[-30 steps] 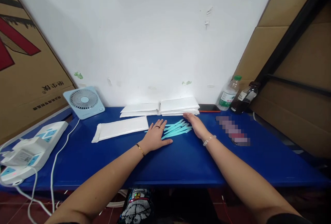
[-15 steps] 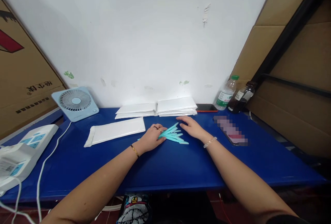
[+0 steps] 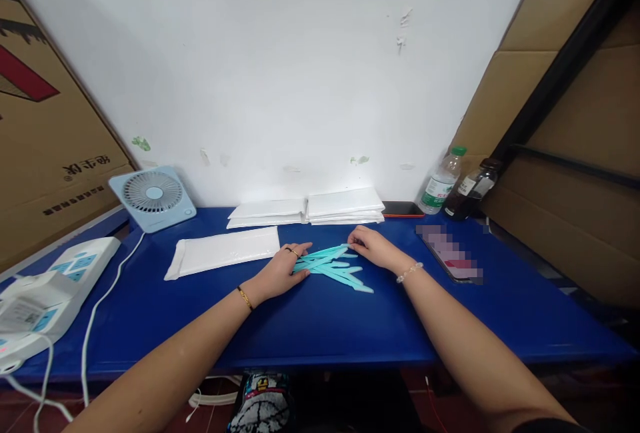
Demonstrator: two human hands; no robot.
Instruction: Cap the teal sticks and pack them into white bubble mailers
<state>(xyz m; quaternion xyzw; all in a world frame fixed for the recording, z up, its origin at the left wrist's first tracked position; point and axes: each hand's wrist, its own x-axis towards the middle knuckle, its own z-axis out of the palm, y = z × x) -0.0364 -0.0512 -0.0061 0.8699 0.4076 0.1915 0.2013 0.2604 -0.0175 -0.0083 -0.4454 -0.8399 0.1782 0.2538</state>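
A loose fan of slim turquoise plastic sticks, which look like eyebrow razors (image 3: 335,266), lies crossed on the blue tabletop. Over their left ends rests my left hand (image 3: 283,268), thumb and fingers spread on either side of the bunch; those ends are hidden beneath it. At the upper right tips is my right hand (image 3: 373,246), its thumb and fingertips pinched together on the end of one razor. Just left of my left hand lies a flat white packet (image 3: 225,251).
White packets (image 3: 345,206) are stacked along the wall, beside a dark phone (image 3: 403,209). To the right are a clear bottle (image 3: 440,183), a dark-liquid bottle (image 3: 470,190) and another phone (image 3: 450,253). A blue fan (image 3: 153,196) and a power strip (image 3: 65,280) stand on the left.
My left hand has slid left and loosened, and the razors have spread out more. My right hand has closed from open fingers onto the tip of one razor.
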